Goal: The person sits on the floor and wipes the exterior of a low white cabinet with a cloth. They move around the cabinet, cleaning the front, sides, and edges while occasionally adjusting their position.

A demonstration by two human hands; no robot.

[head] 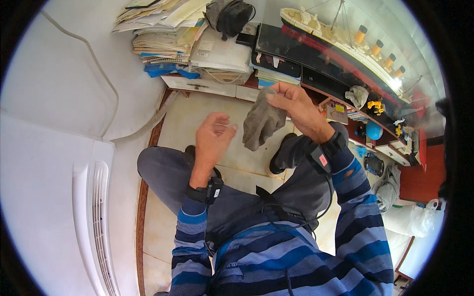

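Observation:
A crumpled grey-brown cloth (263,120) hangs in front of me, above the floor. My right hand (296,105) pinches its upper edge between thumb and fingers. To the left, apart from the cloth, is my left hand (214,137), slightly blurred, with curled fingers and its thumb pointing toward the cloth. I see nothing held in it. Another crumpled grey cloth (357,97) lies on the cabinet by the ship model (344,40).
A low cabinet (200,86) bears tall stacks of papers (163,40), a dark bag (233,18) and the cased ship. Toy figures (376,107) and a blue globe (374,130) stand at right. A white air conditioner (55,207) is at left. Cables run from my wrist devices.

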